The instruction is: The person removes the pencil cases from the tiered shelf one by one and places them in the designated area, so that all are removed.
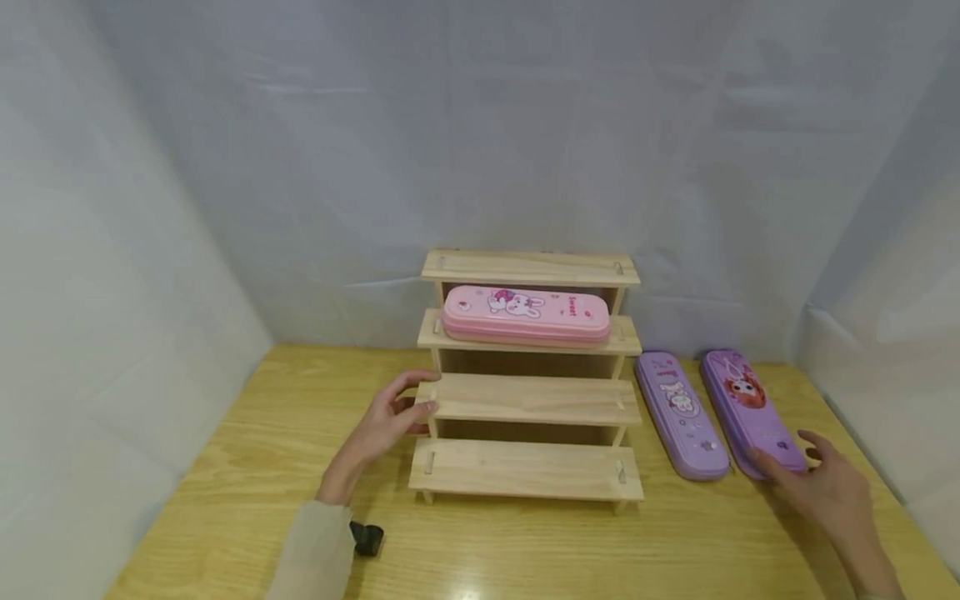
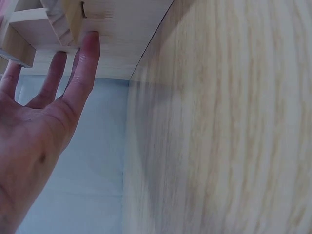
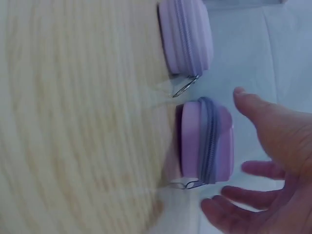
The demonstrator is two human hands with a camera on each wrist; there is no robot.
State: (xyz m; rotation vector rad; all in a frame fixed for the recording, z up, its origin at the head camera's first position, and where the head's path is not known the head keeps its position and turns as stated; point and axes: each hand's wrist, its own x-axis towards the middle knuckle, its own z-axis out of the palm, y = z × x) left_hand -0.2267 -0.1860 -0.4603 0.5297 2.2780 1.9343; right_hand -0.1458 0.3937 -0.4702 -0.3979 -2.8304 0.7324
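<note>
At the left side of a four-tier wooden display shelf (image 1: 536, 398), my left hand (image 1: 386, 417) touches the end of the second board from the bottom. In the left wrist view, the left hand's extended fingers (image 2: 83, 73) reach the shelf's side panel below a board. My right hand (image 1: 832, 492) spreads around the near end of a purple pencil case (image 1: 765, 433) with a red-haired cartoon figure. The right wrist view shows the thumb (image 3: 258, 109) and fingers apart from that case. A lilac pencil case (image 1: 682, 417) with a white animal lies just left of it.
A pink pencil case (image 1: 527, 315) with a white rabbit lies on the shelf's second board from the top. A small black object (image 1: 367, 539) is beside the left sleeve (image 1: 311, 550). White fabric (image 1: 525, 125) walls in the wooden table (image 1: 487, 550) at the back and sides.
</note>
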